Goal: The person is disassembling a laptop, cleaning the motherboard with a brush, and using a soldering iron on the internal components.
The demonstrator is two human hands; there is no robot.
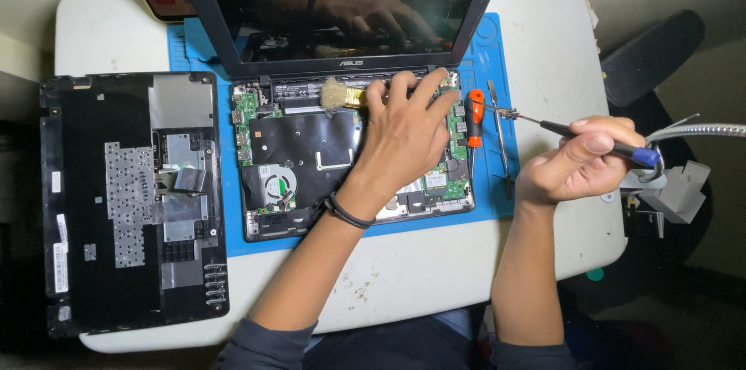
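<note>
The left hand (pixel 400 141) closes its fingers on a small pale-bristled brush (pixel 342 95) over the opened black laptop (pixel 311 152) near the desk's far edge; the right hand (pixel 575 160) grips a slim blue-capped screwdriver (pixel 579 135).

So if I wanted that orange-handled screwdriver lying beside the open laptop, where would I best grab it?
Probably by the orange handle of the screwdriver, coming from above. It lies flat on the blue mat, handle away from the person, with the laptop base on one side and tweezers on the other.

laptop screen (pixel 342 5): top centre, dark, reflective | white labels (pixel 60 257): 2, left edge of black cover (pixel 132 199)
</note>
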